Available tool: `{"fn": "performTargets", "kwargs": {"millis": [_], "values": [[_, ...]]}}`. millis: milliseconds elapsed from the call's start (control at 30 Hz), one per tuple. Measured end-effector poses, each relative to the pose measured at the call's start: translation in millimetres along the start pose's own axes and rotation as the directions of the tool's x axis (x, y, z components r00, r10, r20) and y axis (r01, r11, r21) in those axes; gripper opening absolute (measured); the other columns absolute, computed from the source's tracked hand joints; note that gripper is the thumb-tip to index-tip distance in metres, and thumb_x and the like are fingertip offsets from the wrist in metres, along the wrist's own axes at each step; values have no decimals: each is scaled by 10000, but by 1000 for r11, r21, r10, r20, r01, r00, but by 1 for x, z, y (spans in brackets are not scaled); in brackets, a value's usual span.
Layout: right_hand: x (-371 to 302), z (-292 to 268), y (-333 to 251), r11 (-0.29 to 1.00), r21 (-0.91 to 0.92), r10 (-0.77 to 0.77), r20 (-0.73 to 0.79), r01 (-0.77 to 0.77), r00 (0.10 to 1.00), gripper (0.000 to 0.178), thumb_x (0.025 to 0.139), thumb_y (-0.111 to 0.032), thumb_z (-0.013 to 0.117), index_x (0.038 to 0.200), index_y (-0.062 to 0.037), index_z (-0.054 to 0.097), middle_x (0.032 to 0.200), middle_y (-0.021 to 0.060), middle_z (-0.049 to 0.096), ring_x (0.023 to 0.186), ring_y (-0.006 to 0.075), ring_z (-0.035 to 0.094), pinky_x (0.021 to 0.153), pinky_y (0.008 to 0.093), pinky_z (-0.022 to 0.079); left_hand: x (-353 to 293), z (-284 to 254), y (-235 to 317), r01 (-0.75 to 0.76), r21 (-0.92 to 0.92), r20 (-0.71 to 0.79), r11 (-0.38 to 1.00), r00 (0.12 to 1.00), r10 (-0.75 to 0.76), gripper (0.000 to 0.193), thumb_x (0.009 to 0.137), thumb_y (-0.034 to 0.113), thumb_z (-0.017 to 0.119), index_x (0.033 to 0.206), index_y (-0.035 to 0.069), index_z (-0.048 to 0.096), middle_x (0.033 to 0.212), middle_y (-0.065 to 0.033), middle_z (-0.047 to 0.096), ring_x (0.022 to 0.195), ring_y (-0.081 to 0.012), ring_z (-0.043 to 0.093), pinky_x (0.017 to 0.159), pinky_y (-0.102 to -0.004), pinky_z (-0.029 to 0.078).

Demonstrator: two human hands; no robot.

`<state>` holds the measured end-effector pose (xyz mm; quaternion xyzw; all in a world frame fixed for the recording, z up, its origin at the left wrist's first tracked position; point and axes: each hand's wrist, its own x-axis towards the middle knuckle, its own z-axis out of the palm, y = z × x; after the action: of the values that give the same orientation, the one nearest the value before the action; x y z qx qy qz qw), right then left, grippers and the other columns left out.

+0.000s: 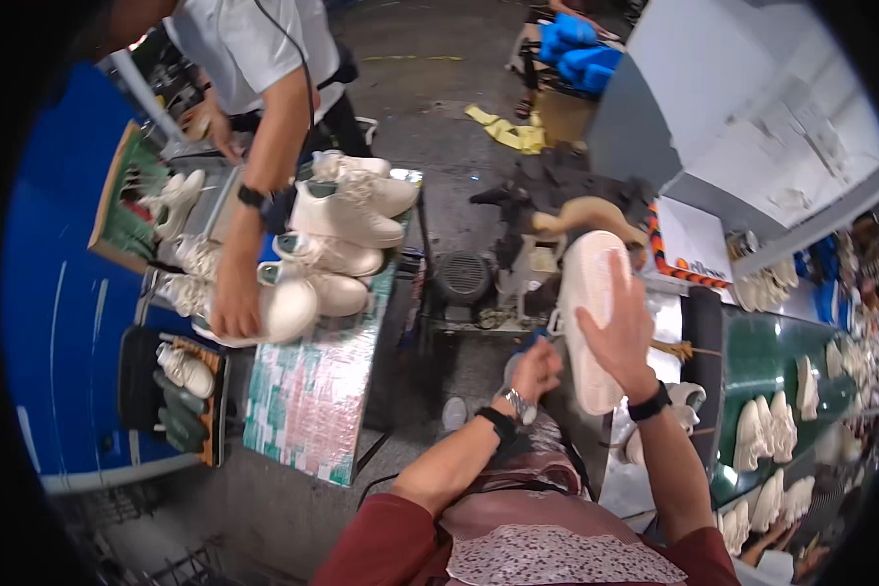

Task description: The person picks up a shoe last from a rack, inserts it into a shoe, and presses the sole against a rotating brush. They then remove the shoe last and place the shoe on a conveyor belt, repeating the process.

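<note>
A cream-white shoe [592, 293] stands on end in front of me on the right, its pale sole facing me. My right hand [619, 330] lies across that sole, thumb apart, gripping it; the shoe's far side is hidden. Just left of the shoe's heel, my left hand [535, 375] is closed with curled fingers. A small blue bit shows beside its fingertips, too blurred to name. Behind the shoe is a dark machine with a curved tan part [588, 217].
At left, a co-worker's hand [234, 311] touches a white shoe on a patterned table [308, 415] bearing several more. A motor [461, 277] sits low ahead. On the right are a white box [691, 234] and a green surface [742, 366] with rows of shoes.
</note>
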<state>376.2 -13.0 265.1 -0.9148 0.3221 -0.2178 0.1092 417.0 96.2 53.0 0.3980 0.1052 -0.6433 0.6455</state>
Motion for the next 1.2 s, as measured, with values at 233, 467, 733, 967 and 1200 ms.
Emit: {"fn": "performTargets", "kwargs": {"millis": [233, 467, 733, 967, 1200], "values": [[-9, 5, -10, 999, 43, -30, -38, 32, 999, 900, 769, -195, 752, 1552, -113, 316, 1187, 236, 528, 1036, 436, 574, 857, 479, 484, -63, 93, 27, 151, -485, 527, 861, 837, 150, 839, 947, 708, 439, 1474, 55, 425, 1420, -147, 548, 1225, -270, 588, 1043, -412, 474], [-17, 3, -32, 996, 91, 24, -129, -12, 991, 884, 787, -153, 723, 1552, -77, 289, 1257, 251, 496, 1127, 444, 537, 941, 480, 450, -50, 77, 25, 194, -439, 644, 877, 748, 157, 792, 971, 655, 456, 1494, 63, 402, 1415, -130, 539, 1261, -257, 558, 1077, -386, 447], [-44, 0, -39, 996, 66, 78, -211, -66, 974, 919, 779, -151, 746, 1549, -28, 261, 1404, 275, 441, 1293, 449, 441, 1053, 460, 391, -57, 63, 18, 212, -342, 597, 915, 802, 37, 703, 998, 565, 490, 1468, 46, 428, 1368, -140, 576, 1210, -254, 593, 1035, -380, 485], [-130, 6, 31, 168, 896, 285, 356, -412, 890, 603, 1017, -392, 511, 1501, -89, 319, 1340, 186, 568, 1204, 255, 583, 1012, 346, 475, -157, -81, 70, -59, 387, 325, 920, 943, -76, 455, 877, 114, 645, 1290, -67, 580, 1131, -110, 695, 1034, -208, 677, 876, -349, 560], [-26, 55, 5, -822, 448, -4, 613, -352, 790, 680, 877, -605, 613, 1211, -15, 573, 1010, 176, 693, 833, 263, 699, 761, 382, 582, -186, -122, 105, -55, 889, 121, 454, 985, -119, 532, 699, 112, 844, 1163, -75, 665, 1061, -96, 727, 946, -174, 683, 872, -315, 535]]}}
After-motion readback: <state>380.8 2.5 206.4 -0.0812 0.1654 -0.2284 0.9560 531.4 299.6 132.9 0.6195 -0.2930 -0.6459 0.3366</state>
